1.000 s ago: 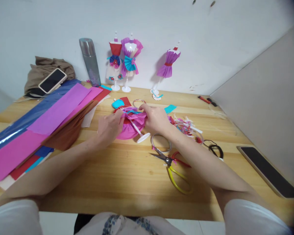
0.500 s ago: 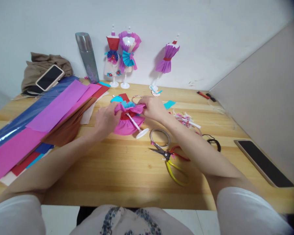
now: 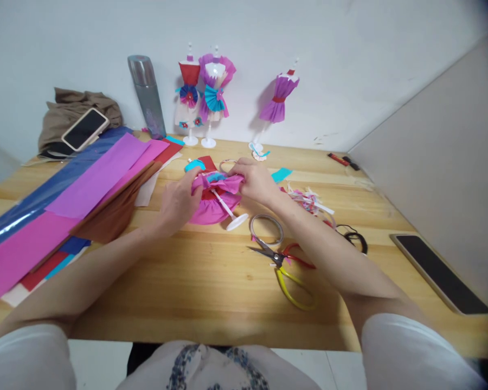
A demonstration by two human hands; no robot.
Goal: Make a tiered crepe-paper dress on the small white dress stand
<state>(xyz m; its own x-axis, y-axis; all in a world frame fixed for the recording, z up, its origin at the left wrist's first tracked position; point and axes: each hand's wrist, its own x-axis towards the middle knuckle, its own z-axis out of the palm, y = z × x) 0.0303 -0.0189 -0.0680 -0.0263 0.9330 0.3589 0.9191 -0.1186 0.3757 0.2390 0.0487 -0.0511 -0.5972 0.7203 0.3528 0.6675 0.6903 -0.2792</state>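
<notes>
Pinches frill (image 3: 228, 185) at opposite sides with left hand (image 3: 180, 200) and right hand (image 3: 256, 182), apparently arranging folds; seems to call next for even gathers around the stand (image 3: 236, 222).

White wall (image 3: 244, 27), wooden table (image 3: 211, 281), seemingly tiled floor (image 3: 101, 368)

no readable text, labels, brands, numbers or signs.
</notes>
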